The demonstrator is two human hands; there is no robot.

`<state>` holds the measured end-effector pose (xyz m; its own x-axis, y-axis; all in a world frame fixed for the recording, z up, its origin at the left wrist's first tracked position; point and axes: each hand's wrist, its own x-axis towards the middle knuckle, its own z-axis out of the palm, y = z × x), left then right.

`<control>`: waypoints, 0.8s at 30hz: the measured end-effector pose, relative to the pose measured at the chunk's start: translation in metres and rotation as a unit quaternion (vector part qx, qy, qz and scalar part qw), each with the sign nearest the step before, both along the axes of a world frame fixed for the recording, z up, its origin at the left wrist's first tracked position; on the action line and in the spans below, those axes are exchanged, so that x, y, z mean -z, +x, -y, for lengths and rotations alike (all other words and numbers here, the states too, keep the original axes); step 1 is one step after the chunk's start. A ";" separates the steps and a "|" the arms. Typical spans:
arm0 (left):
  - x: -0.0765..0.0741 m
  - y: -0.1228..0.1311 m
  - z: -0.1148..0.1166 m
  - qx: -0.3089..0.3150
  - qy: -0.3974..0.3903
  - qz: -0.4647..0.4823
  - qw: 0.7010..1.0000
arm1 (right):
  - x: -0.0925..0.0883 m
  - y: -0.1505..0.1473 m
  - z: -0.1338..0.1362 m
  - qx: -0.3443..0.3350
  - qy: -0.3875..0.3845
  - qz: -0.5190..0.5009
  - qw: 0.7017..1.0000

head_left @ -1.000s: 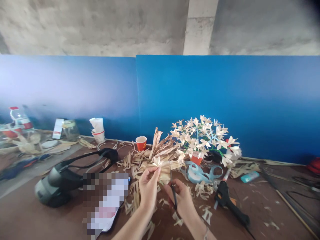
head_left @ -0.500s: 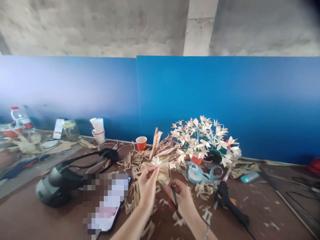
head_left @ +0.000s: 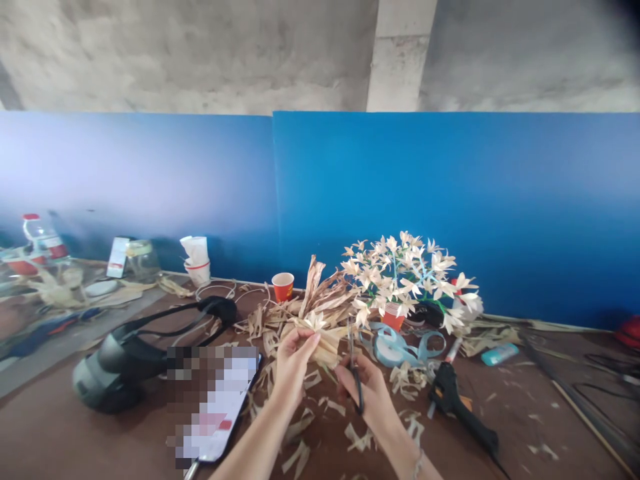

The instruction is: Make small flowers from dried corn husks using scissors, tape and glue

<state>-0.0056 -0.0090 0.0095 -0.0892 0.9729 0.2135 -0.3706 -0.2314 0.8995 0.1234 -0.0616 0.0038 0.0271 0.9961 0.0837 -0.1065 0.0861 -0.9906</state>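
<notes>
My left hand pinches a small pale flower of dried husk petals between thumb and fingers. A pair of scissors with dark handles sits in my right hand, its blades pointing up and away from me, apart from the flower. Dried corn husks lie just beyond and beneath the hands. Behind them to the right, many similar flowers form a bouquet in a red paper cup.
A black glue gun and a blue ribbon roll lie to the right. On the left are a phone and a dark headset. A red cup stands near the blue panel. Husk scraps litter the brown table.
The scissors and my right hand have shifted slightly right, away from the flower. My left hand has moved a little, and the flower's petals now show more upright.
</notes>
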 end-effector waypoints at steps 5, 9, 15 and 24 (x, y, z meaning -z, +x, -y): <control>-0.010 -0.007 0.003 0.156 -0.020 -0.031 0.987 | -0.007 0.001 0.005 0.064 0.029 -0.059 0.996; -0.012 -0.007 0.007 0.206 -0.007 -0.074 0.976 | -0.008 0.001 0.005 0.048 0.024 -0.093 0.994; -0.010 -0.005 0.002 0.139 0.019 -0.111 0.984 | -0.004 0.004 0.002 0.097 0.056 -0.059 0.992; -0.011 0.000 0.009 0.134 0.004 -0.054 0.989 | 0.005 0.010 0.005 0.257 0.178 0.286 0.906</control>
<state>-0.0056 -0.0184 0.0203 0.1960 0.9565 0.2160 -0.3208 -0.1456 0.9359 0.1330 -0.0661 -0.0009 0.3304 0.7715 0.5437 0.5608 0.3028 -0.7706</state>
